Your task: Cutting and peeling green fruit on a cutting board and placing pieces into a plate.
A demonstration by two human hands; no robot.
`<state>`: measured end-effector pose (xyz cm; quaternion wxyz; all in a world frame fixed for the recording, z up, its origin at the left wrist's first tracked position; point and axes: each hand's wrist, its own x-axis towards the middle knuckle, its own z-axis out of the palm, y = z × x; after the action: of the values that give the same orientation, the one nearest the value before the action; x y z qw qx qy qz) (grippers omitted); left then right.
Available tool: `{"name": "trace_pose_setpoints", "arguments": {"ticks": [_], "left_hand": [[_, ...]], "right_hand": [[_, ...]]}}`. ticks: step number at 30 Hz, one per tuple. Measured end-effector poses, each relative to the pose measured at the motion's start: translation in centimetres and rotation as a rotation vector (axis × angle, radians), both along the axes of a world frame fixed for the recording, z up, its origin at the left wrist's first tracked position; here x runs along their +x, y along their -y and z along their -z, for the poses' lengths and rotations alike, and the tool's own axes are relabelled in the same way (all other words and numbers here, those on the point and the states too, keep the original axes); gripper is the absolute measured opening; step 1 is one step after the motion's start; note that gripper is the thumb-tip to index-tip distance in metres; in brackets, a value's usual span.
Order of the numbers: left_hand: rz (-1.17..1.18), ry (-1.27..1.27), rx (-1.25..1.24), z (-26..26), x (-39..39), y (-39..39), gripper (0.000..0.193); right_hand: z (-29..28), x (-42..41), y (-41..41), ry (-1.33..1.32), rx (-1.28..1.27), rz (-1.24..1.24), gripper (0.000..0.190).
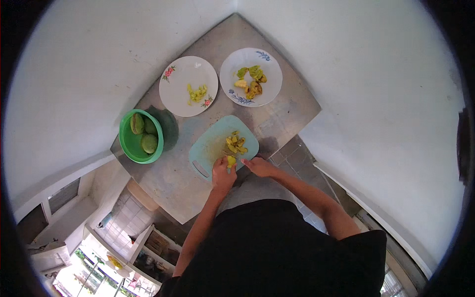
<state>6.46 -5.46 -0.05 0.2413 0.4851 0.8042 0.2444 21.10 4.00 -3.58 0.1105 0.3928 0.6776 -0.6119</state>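
My left hand (223,173) grips a small yellow-green piece of fruit (231,161) over the near edge of a light-blue cutting board (207,143). My right hand (258,166) is closed around the handle of a knife (237,157), whose thin blade lies at the fruit piece. Most of the handle is hidden by my fingers. Just beyond my hands, a heap of yellow-green peelings or cut pieces (236,144) rests on the board. Brownish stains or juice mark the board's middle.
A white plate (174,98) with red flowers holds pale-green slices (197,93). Beside it, a blue-flowered plate (272,87) carries peels and browned fruit scraps (254,89). At left, a green plastic bowl (128,144) contains several green fruits (149,143). White walls (356,74) border the table (163,185).
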Motion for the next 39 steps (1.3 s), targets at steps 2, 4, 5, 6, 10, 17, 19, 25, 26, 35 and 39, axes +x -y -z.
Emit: {"name": "trace_pose_setpoints", "arguments": {"ticks": [2,4,5,6,10,17,19,25,26,35,39], "left_hand": [[-0.055,0.08,-0.068,-0.3,0.1,-0.1,0.036],[-0.083,0.185,-0.104,-1.0,-0.2,-0.5,0.038],[-0.115,0.292,-0.147,-1.4,-0.4,-0.6,0.04],[-0.11,0.29,-0.139,-1.9,-0.7,-0.7,0.04],[-0.34,0.548,-0.03,-1.5,-2.3,1.7,0.044],[-0.495,1.083,0.057,-2.6,-2.2,2.0,0.049],[-0.557,1.214,0.055,-2.6,-2.1,1.5,0.046],[-0.441,1.267,-0.002,-2.0,-1.2,1.4,0.034],[-0.368,1.205,-0.051,-2.0,-1.0,1.4,0.033],[-0.257,1.284,-0.185,-3.5,-1.1,1.0,0.025],[-0.123,1.104,-0.298,-3.5,-0.5,1.2,0.023]], "right_hand": [[-2.1,-0.1,-0.6,0.132,-0.079,-0.059,0.07],[-1.8,0.3,0.2,0.137,-0.022,-0.033,0.07],[-1.6,0.4,0.6,0.143,0.03,-0.013,0.071],[-0.8,0.6,0.8,0.141,0.037,-0.009,0.071],[-1.3,1.2,0.4,0.034,-0.197,0.098,0.069],[-6.3,1.3,0.4,-0.072,0.195,0.071,0.056],[-7.4,1.0,0.4,-0.081,0.3,0.06,0.053],[-9.1,0.3,0.3,-0.092,0.594,-0.113,0.046],[-9.1,0.2,0.4,-0.118,0.618,-0.138,0.046],[-8.7,0.4,0.8,-0.182,0.671,-0.133,0.045],[-9.3,-0.5,0.5,-0.183,0.692,-0.158,0.045]]}}
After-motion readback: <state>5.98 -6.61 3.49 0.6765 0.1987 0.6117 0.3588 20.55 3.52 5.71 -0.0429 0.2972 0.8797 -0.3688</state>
